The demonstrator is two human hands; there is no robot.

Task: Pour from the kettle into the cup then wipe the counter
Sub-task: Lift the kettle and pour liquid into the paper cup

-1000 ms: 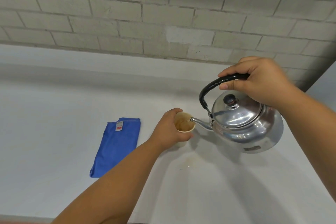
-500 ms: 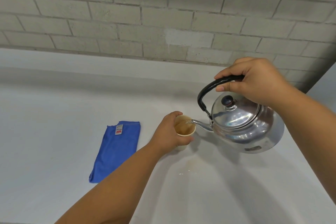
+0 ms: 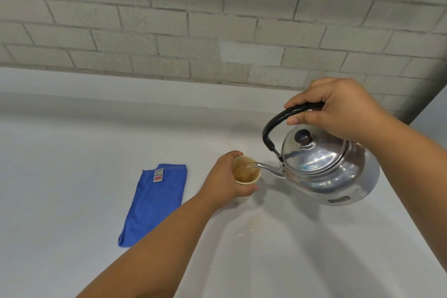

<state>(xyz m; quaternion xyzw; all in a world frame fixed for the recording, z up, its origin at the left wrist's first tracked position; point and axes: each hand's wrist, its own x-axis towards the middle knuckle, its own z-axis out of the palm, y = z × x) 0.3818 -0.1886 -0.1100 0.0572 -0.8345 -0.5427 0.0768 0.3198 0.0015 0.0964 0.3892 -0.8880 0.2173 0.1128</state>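
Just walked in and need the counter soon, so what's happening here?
A person is pouring. The right hand holds the shiny metal kettle by its black handle, tilted so its spout reaches over the small paper cup, which the left hand steadies on the white counter. Brownish liquid is in the cup. The folded blue cloth lies untouched to the left, so wiping has not begun. A faint stain marks the counter near the cup.

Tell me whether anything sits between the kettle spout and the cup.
Nothing visible does. The kettle, held by the right hand, has its spout at the rim of the cup, which the left hand grips from the far side.
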